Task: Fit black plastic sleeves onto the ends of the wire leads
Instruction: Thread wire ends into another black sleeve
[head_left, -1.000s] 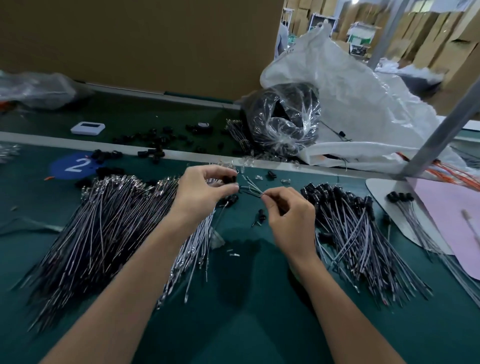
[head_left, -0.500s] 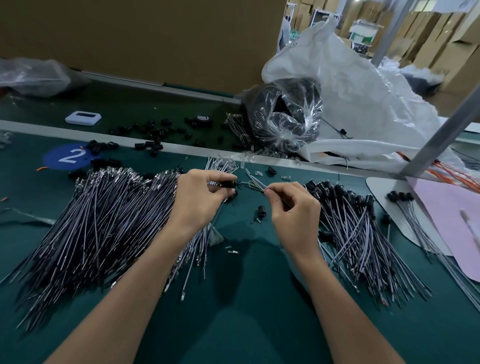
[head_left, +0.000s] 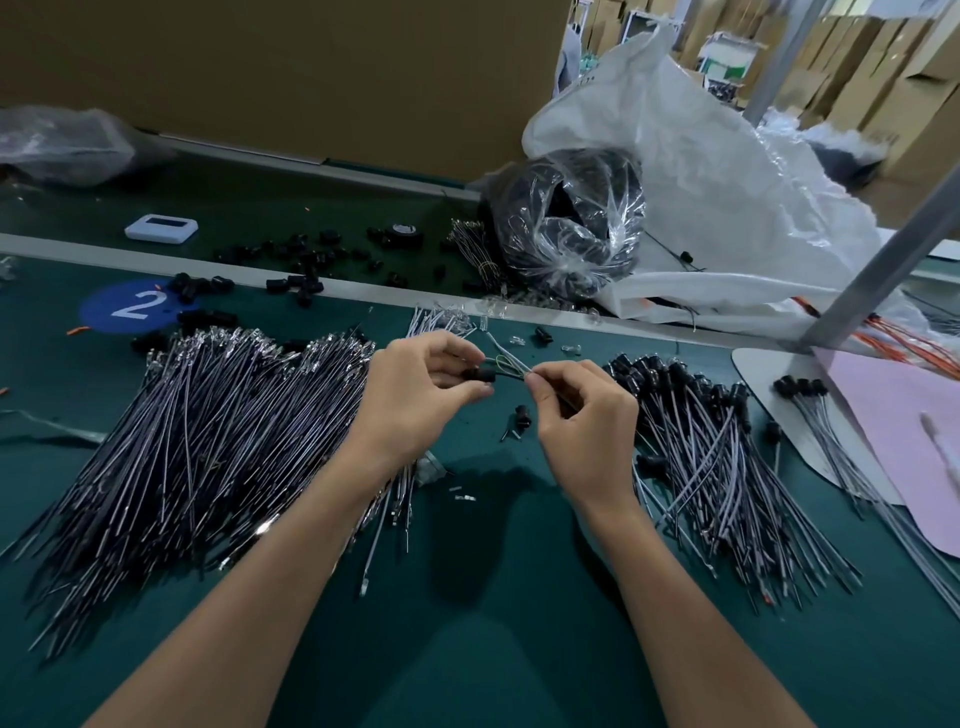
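Head camera, looking down on a green table (head_left: 493, 649): at far left lies a fanned heap of bare wire leads (head_left: 208, 441), metal tips toward the far edge. Loose black sleeves (head_left: 301, 254) are scattered behind it near a blue disc (head_left: 130, 306) marked 2.

Just right of the heap, the left hand (head_left: 421, 395) pinches one black sleeve (head_left: 475, 375) between thumb and forefinger, its mouth facing right. A thin wire lead (head_left: 511, 366) runs between the hands, its end at or just inside that sleeve; how far in cannot be told. The right hand (head_left: 582, 421) pinches the lead close to its tip, the other fingers curled. A spare sleeve (head_left: 522, 415) lies on the table just below. Farther right sits a heap of finished leads (head_left: 701, 457), each capped in black, and beyond it a pink sheet (head_left: 909, 426).

The step in hand appears to be seating the sleeve on the lead. Done well, it likely means holding the sleeve level and steady, and pinching near the tip so the thin wire does not buckle. The tip should be lined up with the bore and pushed straight in until it stops. A crooked push could bend the metal tip. The capped lead would then belong on the right-hand heap, black ends together.
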